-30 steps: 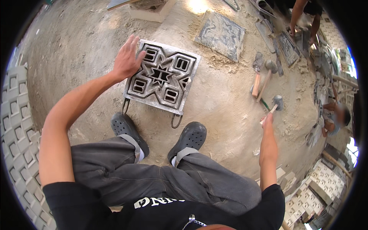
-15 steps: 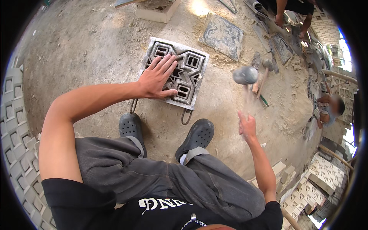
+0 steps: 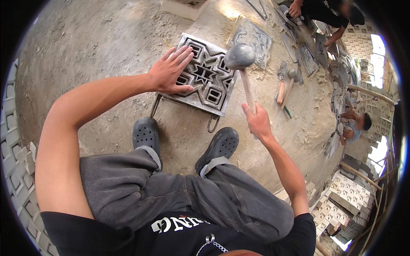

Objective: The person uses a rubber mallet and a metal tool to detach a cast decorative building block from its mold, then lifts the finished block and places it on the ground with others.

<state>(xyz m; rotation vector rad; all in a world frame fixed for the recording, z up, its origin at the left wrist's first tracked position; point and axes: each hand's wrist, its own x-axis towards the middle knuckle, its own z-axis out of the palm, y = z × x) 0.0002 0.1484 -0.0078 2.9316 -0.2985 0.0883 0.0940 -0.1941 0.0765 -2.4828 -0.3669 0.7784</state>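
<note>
Left arm (image 3: 68, 117) bent outward, left hand (image 3: 170, 73) splayed palm-down, right hand (image 3: 259, 123) clenched

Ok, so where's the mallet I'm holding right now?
In the head view, the mallet is just right of centre, gripped in your right hand, its grey head overlapping the upper right corner of the patterned openwork panel.

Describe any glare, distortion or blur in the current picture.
In the head view, a bright patch of ground glares near the top, and daylight burns out the openings at right; in the head view, the stacked blocks at left curve along the dark fisheye rim; in the head view, the left hand looks fairly clear.
</note>
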